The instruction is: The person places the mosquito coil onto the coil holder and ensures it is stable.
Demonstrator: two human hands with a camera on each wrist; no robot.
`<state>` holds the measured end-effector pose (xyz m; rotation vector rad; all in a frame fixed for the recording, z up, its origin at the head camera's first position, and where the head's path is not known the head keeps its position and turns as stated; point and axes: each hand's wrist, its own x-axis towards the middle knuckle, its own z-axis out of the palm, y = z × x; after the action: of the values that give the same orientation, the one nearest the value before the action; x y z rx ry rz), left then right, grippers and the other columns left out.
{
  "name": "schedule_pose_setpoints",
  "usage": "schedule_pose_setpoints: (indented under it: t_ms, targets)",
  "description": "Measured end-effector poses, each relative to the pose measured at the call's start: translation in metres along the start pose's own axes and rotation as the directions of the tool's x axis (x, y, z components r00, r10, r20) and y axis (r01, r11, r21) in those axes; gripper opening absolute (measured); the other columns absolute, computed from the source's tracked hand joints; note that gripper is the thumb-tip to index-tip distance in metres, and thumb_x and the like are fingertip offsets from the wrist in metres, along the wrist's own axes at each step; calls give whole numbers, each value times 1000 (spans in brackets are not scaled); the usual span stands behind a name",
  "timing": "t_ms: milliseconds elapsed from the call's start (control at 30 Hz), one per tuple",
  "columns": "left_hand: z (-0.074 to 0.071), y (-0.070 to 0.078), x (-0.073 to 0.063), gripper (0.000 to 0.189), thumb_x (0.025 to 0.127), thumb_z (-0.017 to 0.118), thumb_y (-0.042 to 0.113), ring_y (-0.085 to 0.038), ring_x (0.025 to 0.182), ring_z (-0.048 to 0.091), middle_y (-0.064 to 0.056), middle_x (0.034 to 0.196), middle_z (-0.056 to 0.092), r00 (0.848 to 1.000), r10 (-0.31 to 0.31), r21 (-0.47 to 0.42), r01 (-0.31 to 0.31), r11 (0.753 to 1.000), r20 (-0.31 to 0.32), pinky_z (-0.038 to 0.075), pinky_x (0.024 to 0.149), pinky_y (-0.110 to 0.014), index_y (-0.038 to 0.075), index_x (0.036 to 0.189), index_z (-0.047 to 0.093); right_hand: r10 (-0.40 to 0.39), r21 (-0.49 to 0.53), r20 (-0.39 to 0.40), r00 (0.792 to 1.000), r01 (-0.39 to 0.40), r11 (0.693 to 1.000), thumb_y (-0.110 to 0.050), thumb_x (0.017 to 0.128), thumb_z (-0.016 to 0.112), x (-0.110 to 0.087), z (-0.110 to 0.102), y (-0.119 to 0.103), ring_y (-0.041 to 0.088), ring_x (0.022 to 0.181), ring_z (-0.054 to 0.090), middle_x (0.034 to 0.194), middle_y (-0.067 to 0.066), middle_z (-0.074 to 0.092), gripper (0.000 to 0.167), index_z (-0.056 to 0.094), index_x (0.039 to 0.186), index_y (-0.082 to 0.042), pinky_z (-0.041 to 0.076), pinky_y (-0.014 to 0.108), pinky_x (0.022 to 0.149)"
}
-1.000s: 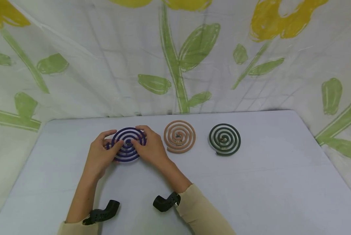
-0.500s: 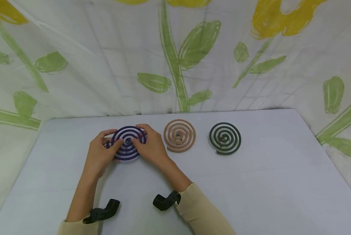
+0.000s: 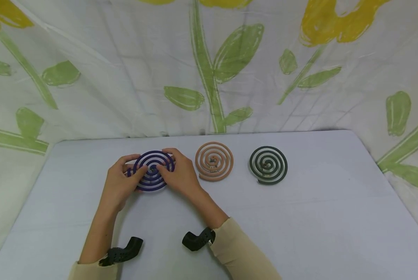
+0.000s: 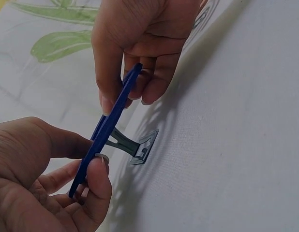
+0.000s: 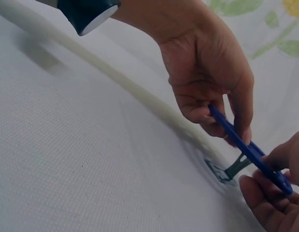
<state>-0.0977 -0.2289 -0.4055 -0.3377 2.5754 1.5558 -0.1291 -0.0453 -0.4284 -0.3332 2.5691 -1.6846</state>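
A dark blue mosquito coil (image 3: 153, 160) is at the left of the table in the head view, above a small metal stand (image 4: 145, 149). The stand's flat base rests on the white cloth, and its upright reaches the coil's underside. My left hand (image 3: 119, 182) pinches the coil's left side, thumb on top and fingers beneath. Opposite it, my right hand (image 3: 181, 174) pinches the right side, its thumb near the centre. In the left wrist view the coil (image 4: 106, 130) is seen edge-on, raised off the cloth. Whether stand and coil are locked together cannot be told.
An orange-brown mosquito coil (image 3: 214, 161) lies just right of my right hand, and a dark green one (image 3: 267, 165) farther right. Metal pieces show at their centres. Behind the white table (image 3: 317, 225) hangs a flower-patterned curtain (image 3: 132, 70).
Both hands keep the same grip on the blue coil, hardly moving. The head view has shifted very slightly.
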Motion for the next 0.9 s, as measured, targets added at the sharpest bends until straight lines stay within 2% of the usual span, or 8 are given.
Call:
schedule_pose_setpoints:
  t_ms: [300,900]
  targets:
    - [1,1,-1,62,105,67,25,-3,81,65,-29,139,62,1000,-9,3,9,1000,1,62,56,-28,6,158,43,17,-2,8,1000,-17,1000,-21,95,77,0,1,0,14,91,68,102,9,74,45,66,138,-14,54,20,80]
    - [1,0,0,61,105,66,26,-3,81,65,-28,138,63,1000,-13,13,13,1000,-9,62,57,-28,7,158,44,4,-7,3,1000,-4,1000,-20,95,77,0,3,3,13,90,68,102,9,75,45,66,138,-14,54,20,80]
